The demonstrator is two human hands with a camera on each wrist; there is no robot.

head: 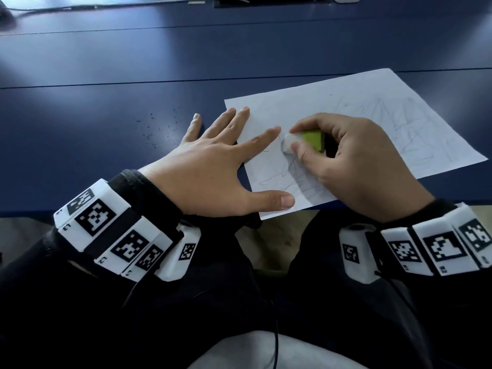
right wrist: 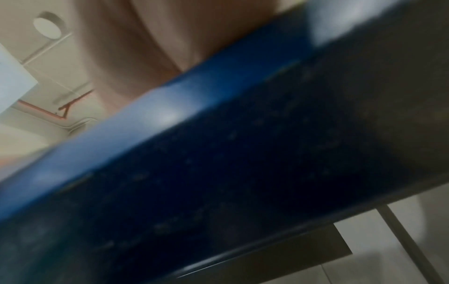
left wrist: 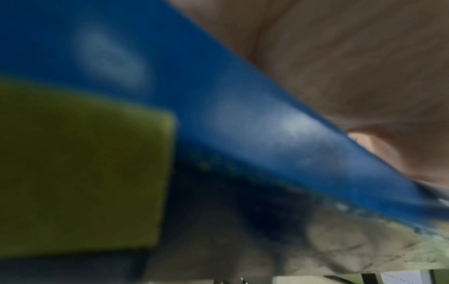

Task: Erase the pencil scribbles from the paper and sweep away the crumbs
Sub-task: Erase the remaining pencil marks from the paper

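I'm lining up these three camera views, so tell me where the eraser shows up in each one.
Head: the eraser is right of centre, pinched by the right hand, its white end on the paper.
Left wrist: not in it.
Right wrist: not in it.
Shared landmark: the blue table, whose near edge crosses both wrist views.

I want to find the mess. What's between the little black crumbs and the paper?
In the head view, the left hand lies flat between crumbs and paper, fingers overlapping its edge.
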